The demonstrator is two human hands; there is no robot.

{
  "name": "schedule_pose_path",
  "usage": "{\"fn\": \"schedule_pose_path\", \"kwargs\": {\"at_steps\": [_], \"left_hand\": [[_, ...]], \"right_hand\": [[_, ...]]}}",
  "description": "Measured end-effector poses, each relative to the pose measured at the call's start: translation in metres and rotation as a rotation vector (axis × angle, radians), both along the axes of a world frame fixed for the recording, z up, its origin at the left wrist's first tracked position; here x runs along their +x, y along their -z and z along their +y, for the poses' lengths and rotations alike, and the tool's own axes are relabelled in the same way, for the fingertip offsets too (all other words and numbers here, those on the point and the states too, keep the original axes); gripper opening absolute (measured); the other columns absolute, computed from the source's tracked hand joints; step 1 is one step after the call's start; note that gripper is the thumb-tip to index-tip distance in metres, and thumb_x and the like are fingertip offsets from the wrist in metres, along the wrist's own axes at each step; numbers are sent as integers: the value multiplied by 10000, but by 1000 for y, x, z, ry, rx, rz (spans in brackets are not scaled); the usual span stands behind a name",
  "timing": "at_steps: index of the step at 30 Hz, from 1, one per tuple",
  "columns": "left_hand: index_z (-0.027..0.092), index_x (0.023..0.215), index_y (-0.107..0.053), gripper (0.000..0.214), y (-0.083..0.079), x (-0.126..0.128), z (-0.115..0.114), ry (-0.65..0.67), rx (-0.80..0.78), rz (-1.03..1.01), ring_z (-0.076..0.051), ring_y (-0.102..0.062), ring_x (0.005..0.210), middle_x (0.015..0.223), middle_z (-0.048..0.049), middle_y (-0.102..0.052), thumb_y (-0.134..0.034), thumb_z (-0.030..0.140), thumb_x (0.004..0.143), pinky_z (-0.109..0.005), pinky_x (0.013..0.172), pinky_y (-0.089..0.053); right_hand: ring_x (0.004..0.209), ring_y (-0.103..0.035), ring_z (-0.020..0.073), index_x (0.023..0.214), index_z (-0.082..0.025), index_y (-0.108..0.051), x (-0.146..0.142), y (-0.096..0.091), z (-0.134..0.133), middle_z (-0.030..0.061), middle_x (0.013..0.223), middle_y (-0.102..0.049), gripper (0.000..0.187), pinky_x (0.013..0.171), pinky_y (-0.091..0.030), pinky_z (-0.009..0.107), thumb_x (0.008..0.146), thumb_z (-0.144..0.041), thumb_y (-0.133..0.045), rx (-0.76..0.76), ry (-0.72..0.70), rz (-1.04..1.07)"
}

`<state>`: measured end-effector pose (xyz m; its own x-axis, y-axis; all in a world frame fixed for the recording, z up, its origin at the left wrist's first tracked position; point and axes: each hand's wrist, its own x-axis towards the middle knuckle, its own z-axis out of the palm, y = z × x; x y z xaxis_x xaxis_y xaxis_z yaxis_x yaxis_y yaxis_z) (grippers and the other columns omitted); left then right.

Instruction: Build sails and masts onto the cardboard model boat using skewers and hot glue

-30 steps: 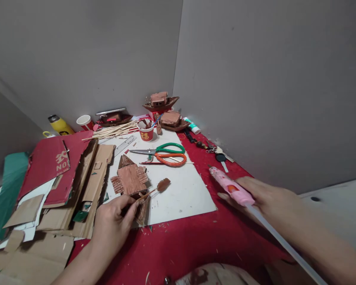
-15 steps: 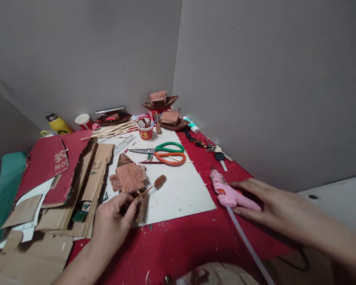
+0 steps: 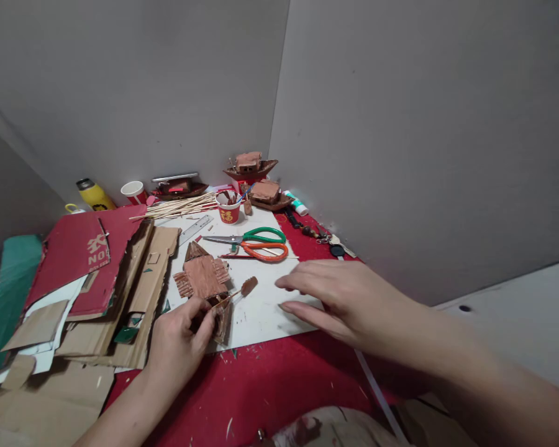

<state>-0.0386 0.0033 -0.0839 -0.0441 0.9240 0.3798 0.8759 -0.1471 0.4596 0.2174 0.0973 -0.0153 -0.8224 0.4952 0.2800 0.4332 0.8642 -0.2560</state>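
My left hand [image 3: 179, 338] pinches the thin stick of a small brown model oar [image 3: 248, 286] between thumb and fingers. The oar's blade points up and right. Under those fingertips is the rear of a brown cardboard model boat [image 3: 207, 275], with ribbed flaps at both sides of its roof. My right hand [image 3: 340, 301] hovers over the right part of the white paper [image 3: 265, 320], empty, fingers stretched and apart. Behind its wrist a long whitish glue stick [image 3: 377, 396] comes out; the glue gun itself is hidden.
Green-and-orange-handled scissors [image 3: 263, 243] lie beyond the boat. A red paper cup [image 3: 228, 211] stands at the back near finished model boats [image 3: 266, 194] and thin wooden sticks [image 3: 181, 205]. Stacked cardboard [image 3: 140, 282] fills the left. Keys [image 3: 338, 242] lie right, against the grey wall.
My right hand has let go of the pink glue gun and moved left over the paper. My left hand keeps the oar at the boat's rear, nearly unmoved.
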Motion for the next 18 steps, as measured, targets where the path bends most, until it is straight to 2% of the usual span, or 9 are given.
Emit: {"fn": "schedule_pose_path", "kwargs": {"at_steps": [4, 8, 12, 18], "left_hand": [[201, 775, -608, 168, 3, -1, 0, 10, -6, -30, -111, -592, 525, 621, 24, -653, -523, 278, 898, -201, 527, -414], [200, 772, -603, 180, 4, -1, 0, 26, -29, -69, -116, -596, 536, 620, 21, -645, -513, 285, 903, -200, 539, -416], [203, 787, -601, 159, 7, -2, -1, 20, -56, -85, -121, -602, 572, 650, 15, -652, -521, 279, 902, -204, 556, -413], [201, 810, -592, 134, 11, -4, -1, 21, -56, -95, -118, -589, 563, 654, 19, -648, -528, 276, 902, -205, 550, -405]], "right_hand": [[799, -609, 189, 980, -166, -694, -36, 5, 12, 74, 867, -672, 206, 708, -447, 293, 944, -231, -502, -20, -95, -86], [789, -568, 192, 903, -149, -696, -59, 17, 21, 77, 856, -649, 141, 703, -412, 296, 901, -213, -570, 41, -161, -143], [792, -553, 188, 891, -156, -684, -69, 24, 27, 62, 846, -641, 96, 709, -390, 295, 878, -215, -609, 58, -195, -119], [787, -540, 185, 874, -138, -651, -79, 22, 25, 57, 838, -636, 133, 699, -371, 295, 870, -272, -648, 30, -233, -107]]}}
